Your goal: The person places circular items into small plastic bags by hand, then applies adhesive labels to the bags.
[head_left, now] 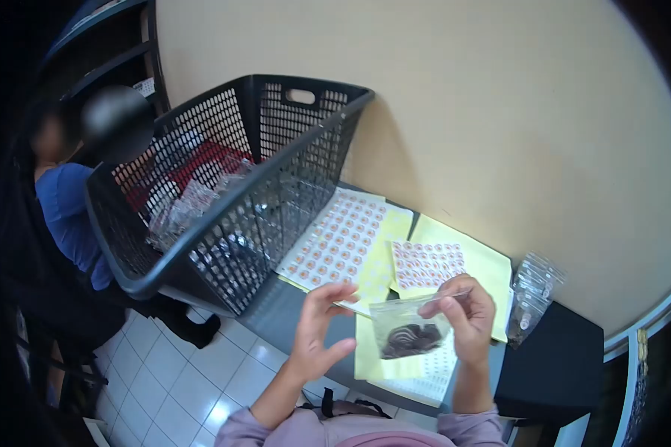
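Observation:
My right hand (466, 313) pinches the upper right corner of a clear plastic bag (410, 328), which holds dark, curved pieces. To the left of the bag, my left hand (317, 328) is raised with thumb and fingers apart and nothing between them. Behind the hands lie a large sheet of round orange-and-white stickers (335, 242) and a smaller sticker sheet (429, 262), both over yellow backing sheets (462, 238). Below the bag, another sheet with small round marks (432, 376) is partly hidden.
A big dark plastic basket (238, 201) with bagged items stands at the left on the grey table (272, 313). More clear bags (533, 294) lie at the right, beside a black box-like surface (555, 357). Another person in a blue top (71, 212) is at the far left.

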Demonstrator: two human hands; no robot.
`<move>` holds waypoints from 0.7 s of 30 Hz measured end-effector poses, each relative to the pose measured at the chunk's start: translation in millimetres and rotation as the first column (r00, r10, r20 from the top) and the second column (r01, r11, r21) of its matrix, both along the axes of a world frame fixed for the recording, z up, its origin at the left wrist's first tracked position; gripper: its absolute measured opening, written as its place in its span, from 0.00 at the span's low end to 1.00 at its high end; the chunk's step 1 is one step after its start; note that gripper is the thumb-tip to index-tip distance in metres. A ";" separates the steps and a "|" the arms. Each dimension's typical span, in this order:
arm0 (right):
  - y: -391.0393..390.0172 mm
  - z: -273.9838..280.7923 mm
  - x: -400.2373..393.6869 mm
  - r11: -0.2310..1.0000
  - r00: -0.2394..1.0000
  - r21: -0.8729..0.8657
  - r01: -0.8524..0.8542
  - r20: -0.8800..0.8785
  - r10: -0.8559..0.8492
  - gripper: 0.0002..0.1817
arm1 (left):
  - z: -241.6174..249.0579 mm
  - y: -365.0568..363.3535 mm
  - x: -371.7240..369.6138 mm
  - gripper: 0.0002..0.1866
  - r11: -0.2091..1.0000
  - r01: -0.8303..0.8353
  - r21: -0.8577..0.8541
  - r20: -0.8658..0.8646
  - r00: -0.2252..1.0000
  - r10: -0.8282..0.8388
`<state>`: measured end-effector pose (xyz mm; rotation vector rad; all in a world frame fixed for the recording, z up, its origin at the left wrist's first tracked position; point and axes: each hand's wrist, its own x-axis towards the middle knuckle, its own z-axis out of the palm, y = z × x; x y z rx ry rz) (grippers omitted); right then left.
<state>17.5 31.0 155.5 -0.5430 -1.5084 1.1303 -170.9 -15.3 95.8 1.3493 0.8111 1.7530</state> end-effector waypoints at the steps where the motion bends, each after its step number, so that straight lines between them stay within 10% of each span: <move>1: -3.4 -7.4 2.6 1.000 0.999 0.003 0.017 -0.051 -0.016 0.02 | 4.2 9.1 13.4 0.36 0.997 0.072 0.017 -0.013 0.997 -0.071; 21: -10.7 -32.3 17.5 0.988 0.999 0.153 -0.028 -0.015 0.031 0.04 | 19.7 -5.2 77.8 0.27 0.977 -0.170 0.128 -0.119 0.975 0.185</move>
